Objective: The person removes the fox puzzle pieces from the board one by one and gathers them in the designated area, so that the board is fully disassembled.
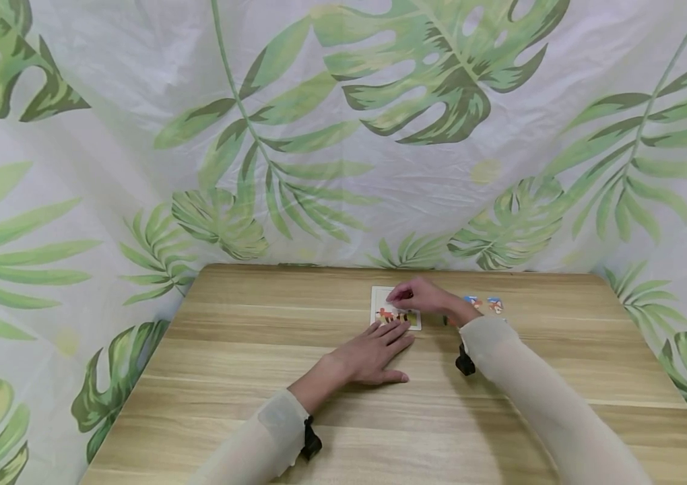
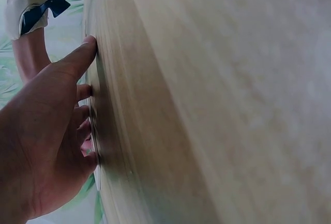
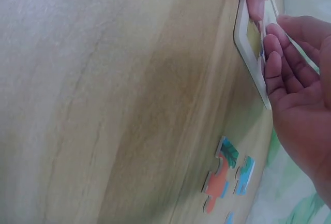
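A puzzle board [image 1: 397,329] with a pale frame and a partly filled picture lies at the back of the table. My left hand [image 1: 374,353] is spread palm down, its fingertips resting on the board's near edge. My right hand [image 1: 425,296] is above the board's right side with its fingers bent and the fingertips at the picture. In the right wrist view those fingers [image 3: 274,66] curl by the frame; whether they pinch a piece is hidden. Loose puzzle pieces [image 1: 495,305] lie right of the board, and an orange and green piece [image 3: 217,180] shows near the right wrist.
The wooden table [image 1: 246,350] ends at the back against a leaf-print cloth [image 1: 319,135]. Black wrist cameras [image 1: 311,439] sit on both sleeves. The right forearm passes over the table just in front of the loose pieces.
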A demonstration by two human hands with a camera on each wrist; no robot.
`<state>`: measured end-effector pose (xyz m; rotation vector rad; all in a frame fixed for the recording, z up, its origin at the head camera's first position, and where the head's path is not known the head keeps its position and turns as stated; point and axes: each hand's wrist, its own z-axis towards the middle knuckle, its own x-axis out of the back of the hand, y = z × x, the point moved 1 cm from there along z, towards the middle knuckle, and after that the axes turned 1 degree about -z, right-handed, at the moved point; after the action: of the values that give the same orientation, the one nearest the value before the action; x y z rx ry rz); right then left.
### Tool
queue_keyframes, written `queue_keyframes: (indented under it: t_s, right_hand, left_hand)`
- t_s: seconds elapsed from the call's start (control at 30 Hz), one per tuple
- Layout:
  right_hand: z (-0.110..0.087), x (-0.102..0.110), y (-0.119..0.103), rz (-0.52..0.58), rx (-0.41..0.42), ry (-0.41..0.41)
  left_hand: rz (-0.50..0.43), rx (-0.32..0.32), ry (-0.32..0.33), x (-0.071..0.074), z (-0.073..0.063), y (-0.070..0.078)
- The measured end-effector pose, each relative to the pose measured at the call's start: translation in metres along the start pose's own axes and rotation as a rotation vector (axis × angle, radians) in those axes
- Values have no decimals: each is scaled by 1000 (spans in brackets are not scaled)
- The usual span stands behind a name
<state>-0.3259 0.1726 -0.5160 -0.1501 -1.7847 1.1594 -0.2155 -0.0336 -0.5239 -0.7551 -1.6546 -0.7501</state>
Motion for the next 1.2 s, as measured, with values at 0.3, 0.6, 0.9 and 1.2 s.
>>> queue_keyframes:
  t_s: [0.3, 0.6, 0.9, 1.2]
  right_hand:
    - [2, -4, -3, 55, -5, -27]
    - [1, -6, -7, 76, -20, -49]
    - [4, -4, -11, 88, -38, -82]
    - [6, -5, -9, 131, -50, -94]
  left_hand:
    - [-1, -12, -23, 1, -1, -2]
    - [-7, -27, -29, 1, -1, -3]
    - [-16, -29, -31, 1, 0, -6]
    - [-38, -29, -31, 0, 0, -7]
